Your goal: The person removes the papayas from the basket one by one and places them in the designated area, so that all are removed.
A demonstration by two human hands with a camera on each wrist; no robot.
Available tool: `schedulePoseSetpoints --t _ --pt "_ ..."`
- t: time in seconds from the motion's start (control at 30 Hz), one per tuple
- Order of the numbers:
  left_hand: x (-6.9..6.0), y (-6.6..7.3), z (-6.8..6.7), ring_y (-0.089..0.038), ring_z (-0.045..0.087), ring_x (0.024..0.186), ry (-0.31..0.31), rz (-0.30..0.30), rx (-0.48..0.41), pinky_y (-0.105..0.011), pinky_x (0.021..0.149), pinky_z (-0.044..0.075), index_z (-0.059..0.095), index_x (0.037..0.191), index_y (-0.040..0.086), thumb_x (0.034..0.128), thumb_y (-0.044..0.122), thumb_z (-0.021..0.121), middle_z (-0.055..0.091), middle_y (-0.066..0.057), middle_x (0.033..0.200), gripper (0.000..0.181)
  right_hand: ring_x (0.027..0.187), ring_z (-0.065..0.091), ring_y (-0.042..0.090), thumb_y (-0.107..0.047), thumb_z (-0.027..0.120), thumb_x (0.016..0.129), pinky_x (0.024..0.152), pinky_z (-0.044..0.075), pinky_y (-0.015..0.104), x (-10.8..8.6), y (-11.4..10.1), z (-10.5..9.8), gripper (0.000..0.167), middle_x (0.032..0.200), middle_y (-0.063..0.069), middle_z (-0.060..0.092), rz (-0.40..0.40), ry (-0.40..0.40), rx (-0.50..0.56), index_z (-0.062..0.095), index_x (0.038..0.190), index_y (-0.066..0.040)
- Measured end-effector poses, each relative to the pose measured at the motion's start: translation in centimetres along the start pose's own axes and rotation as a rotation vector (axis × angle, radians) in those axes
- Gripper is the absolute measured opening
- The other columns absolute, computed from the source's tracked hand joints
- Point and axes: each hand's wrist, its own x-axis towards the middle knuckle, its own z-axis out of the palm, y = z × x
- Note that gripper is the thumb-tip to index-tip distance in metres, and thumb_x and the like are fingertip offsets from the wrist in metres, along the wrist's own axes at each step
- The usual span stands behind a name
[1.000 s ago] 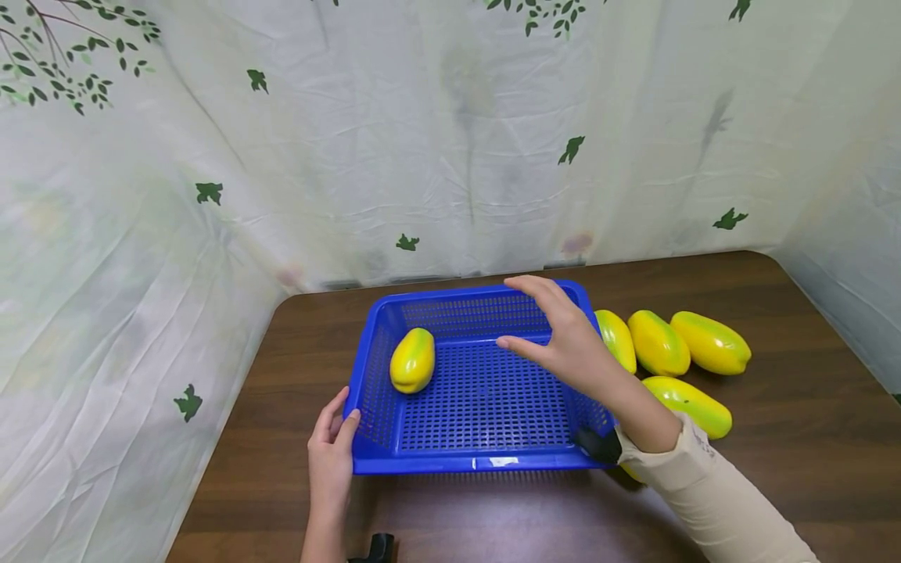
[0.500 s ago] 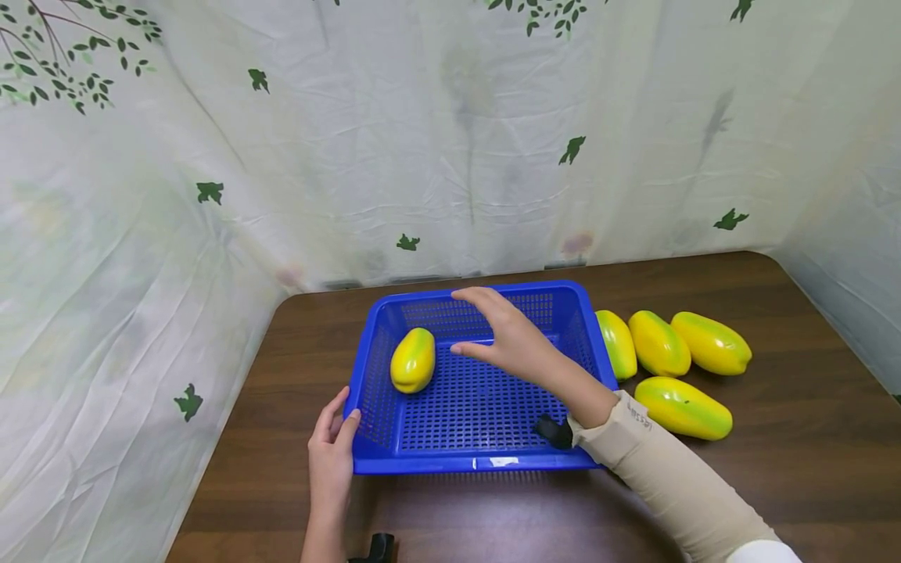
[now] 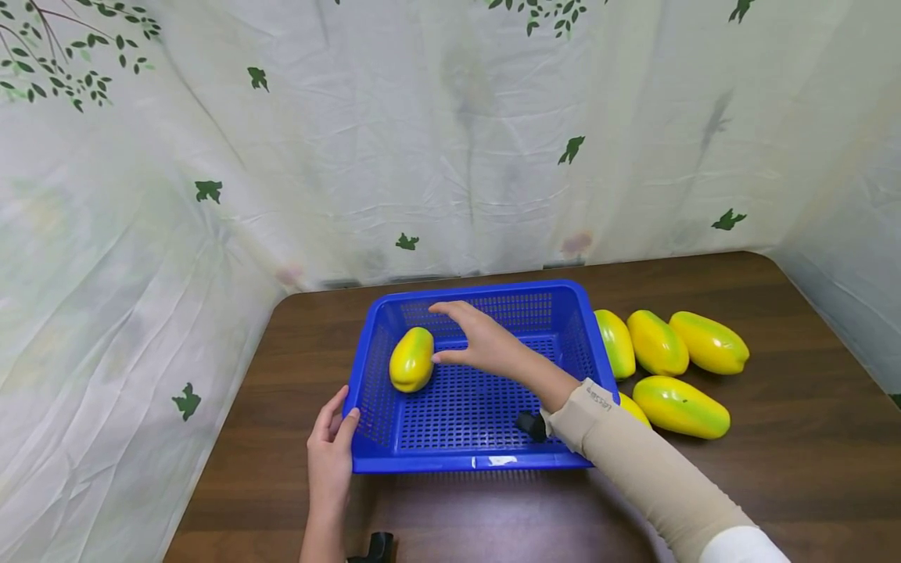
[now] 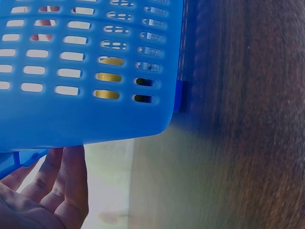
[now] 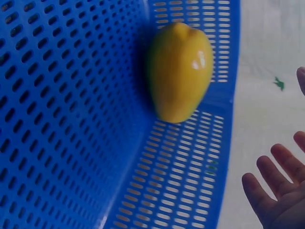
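A blue plastic basket with slotted walls stands on the table, one yellow-green papaya lying inside near its left wall. My left hand grips the basket's left rim; in the left wrist view its fingers curl against the rim's underside. Over the basket, my right hand spreads thumb and fingers apart with nothing between them. Its thumb tip appears close beside the papaya in the head view. From the right wrist, the papaya shows a gap from the spread fingers.
Several more papayas lie on the brown table to the right of the basket, one partly hidden by the right sleeve. A pale curtain with leaf prints hangs behind the table. A black wrist device sits by the left arm.
My right hand has moved left and slightly down across the basket, from its right side to beside the papaya. The left hand, the basket and the papaya inside stay put.
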Motion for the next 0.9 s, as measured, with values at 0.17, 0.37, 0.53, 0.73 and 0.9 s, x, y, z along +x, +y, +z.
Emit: schedulePoseSetpoints --t 0.17,0.37,0.53,0.73,0.9 --pt "0.0 0.0 0.0 -0.017 0.057 0.081 0.001 0.004 -0.006 -0.024 0.066 0.048 0.052 0.126 0.020 0.0913 0.022 0.053 0.059 -0.016 0.104 0.035 0.123 0.035 0.018 -0.031 0.072 0.076 0.099 0.029 0.033 0.8 0.3 0.8 0.069 0.134 0.005 0.040 0.042 -0.060 0.026 0.040 0.133 -0.011" --pt "0.0 0.1 0.0 -0.017 0.057 0.081 0.003 0.005 -0.004 -0.023 0.066 0.048 0.052 0.126 0.019 0.0915 0.021 0.053 0.059 -0.016 0.103 0.035 0.126 0.031 0.017 -0.032 0.073 0.075 0.100 0.026 0.034 1.6 1.1 2.0 0.073 0.137 0.004 0.038 0.063 -0.128 0.067 0.038 0.135 -0.010" --pt "0.0 0.0 0.1 -0.017 0.057 0.081 0.005 0.009 -0.009 -0.023 0.066 0.048 0.053 0.126 0.019 0.0914 0.020 0.053 0.059 -0.016 0.103 0.034 0.124 0.033 0.021 -0.033 0.074 0.073 0.099 0.028 0.035 2.2 1.6 3.1 0.076 0.137 0.005 0.037 0.081 -0.176 0.122 0.037 0.135 -0.010" --pt "0.0 0.0 0.0 -0.016 0.057 0.081 0.009 0.006 0.014 -0.022 0.066 0.048 0.052 0.126 0.019 0.0915 0.021 0.053 0.059 -0.016 0.104 0.035 0.124 0.033 0.021 -0.035 0.074 0.073 0.099 0.029 0.037 2.8 1.7 4.1 0.080 0.137 0.006 0.036 0.110 -0.233 0.142 0.034 0.136 -0.009" --pt "-0.1 0.1 0.0 -0.015 0.057 0.081 0.010 0.011 0.022 -0.021 0.066 0.047 0.052 0.127 0.019 0.0917 0.022 0.052 0.059 -0.017 0.104 0.035 0.122 0.034 0.019 -0.035 0.075 0.071 0.098 0.030 0.035 3.2 2.0 4.6 0.081 0.136 0.007 0.035 0.157 -0.261 0.117 0.034 0.137 -0.011"
